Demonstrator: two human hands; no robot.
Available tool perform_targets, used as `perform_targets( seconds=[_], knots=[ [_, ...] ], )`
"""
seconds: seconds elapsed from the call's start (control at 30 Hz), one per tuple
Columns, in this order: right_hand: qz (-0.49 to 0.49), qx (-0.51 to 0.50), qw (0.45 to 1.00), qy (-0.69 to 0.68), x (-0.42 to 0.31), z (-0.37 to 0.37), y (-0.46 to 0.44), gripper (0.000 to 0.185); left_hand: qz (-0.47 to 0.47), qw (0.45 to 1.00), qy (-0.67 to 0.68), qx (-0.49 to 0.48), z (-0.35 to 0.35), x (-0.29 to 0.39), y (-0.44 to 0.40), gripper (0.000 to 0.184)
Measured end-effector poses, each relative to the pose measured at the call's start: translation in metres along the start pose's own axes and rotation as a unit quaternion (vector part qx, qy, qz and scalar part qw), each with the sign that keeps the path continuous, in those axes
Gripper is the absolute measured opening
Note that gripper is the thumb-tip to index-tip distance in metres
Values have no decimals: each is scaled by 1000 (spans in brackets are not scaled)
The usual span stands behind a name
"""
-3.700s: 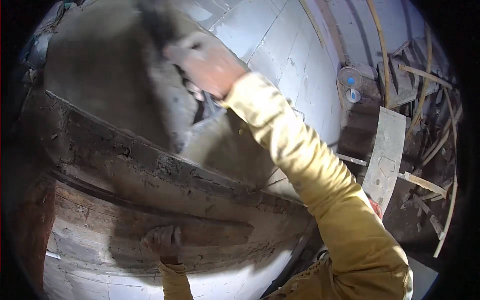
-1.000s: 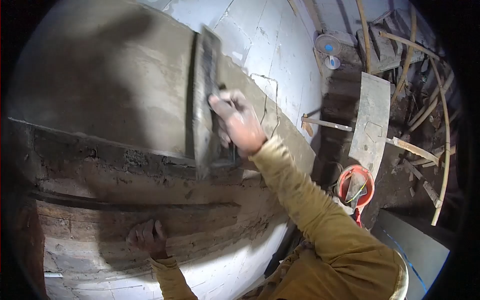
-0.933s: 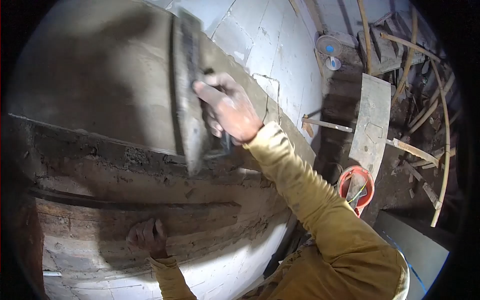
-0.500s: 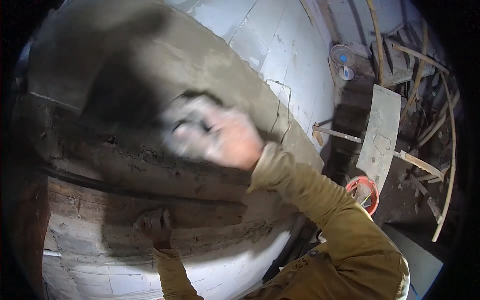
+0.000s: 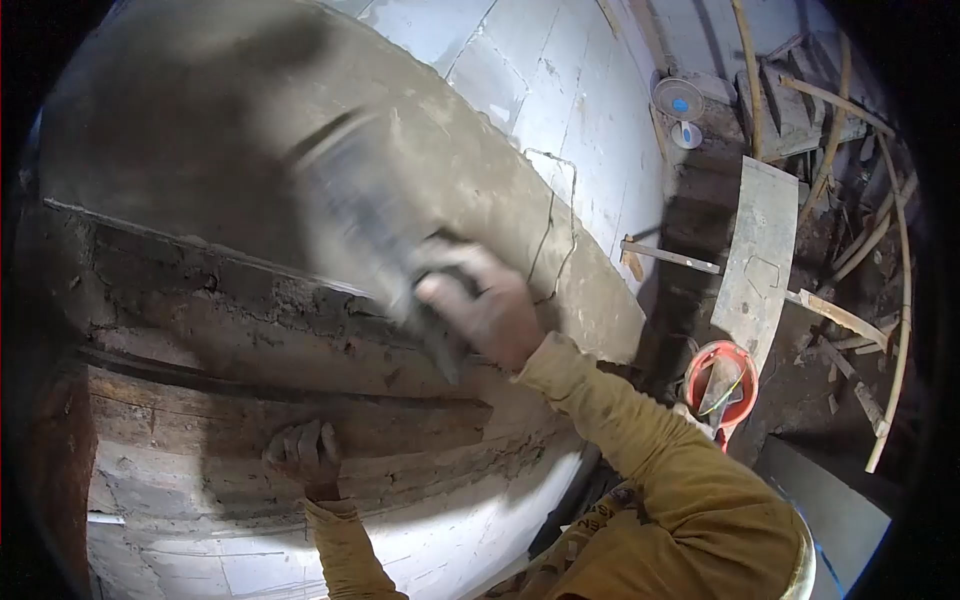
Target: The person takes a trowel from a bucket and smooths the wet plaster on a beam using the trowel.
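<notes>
"How does my right arm lie?"

"Your right forearm point(image 5: 620, 405), in a yellow-brown cloth sleeve, reaches from the lower right up and leftward. At its end your right hand point(image 5: 485, 308) is wrapped round the handle of a long, flat, grey trowel point(image 5: 362, 212), thumb toward the blade."

"And the trowel itself?"

"It slants from upper left to lower right, in front of the broad grey-brown plaster layer point(image 5: 455, 145). Its blade is blurred, so I cannot tell whether it touches."

"My left?"

"Your left forearm point(image 5: 345, 550), sleeved alike, rises from the bottom edge. Your left hand point(image 5: 303, 455) rests on the long brown wooden plank point(image 5: 410, 423) below the plaster, fingers bent, knuckles up. I cannot tell if that grip pinches the wood."

"Anything beside me?"

"A round red bucket point(image 5: 740, 412) stands beyond your right forearm."
</notes>
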State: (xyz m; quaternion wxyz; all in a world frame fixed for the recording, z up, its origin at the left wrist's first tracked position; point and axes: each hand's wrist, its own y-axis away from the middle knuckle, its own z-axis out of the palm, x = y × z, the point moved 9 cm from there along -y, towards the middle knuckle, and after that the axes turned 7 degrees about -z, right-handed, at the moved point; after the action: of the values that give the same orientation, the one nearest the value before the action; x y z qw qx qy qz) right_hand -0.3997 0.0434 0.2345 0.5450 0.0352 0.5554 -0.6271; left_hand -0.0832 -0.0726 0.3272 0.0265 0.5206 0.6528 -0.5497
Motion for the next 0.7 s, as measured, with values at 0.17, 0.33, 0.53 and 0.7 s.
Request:
perform_targets(
  seconds=[0.17,0.33,0.53,0.7],
  knots=[
    [353,158,877,-286,106,-34,19,22,1,1000,-5,-10,2,-1,2,12],
    [259,55,928,-262,50,-4,-58,32,-9,1000,-17,12,0,2,-5,12],
    [39,-111,983,-140,-36,47,-142,37,-13,1000,1,13,-3,4,-10,12],
    [-18,-305,952,-8,-95,89,-102,40,-12,1000,-6,-4,-3,6,-11,12]
  ],
)
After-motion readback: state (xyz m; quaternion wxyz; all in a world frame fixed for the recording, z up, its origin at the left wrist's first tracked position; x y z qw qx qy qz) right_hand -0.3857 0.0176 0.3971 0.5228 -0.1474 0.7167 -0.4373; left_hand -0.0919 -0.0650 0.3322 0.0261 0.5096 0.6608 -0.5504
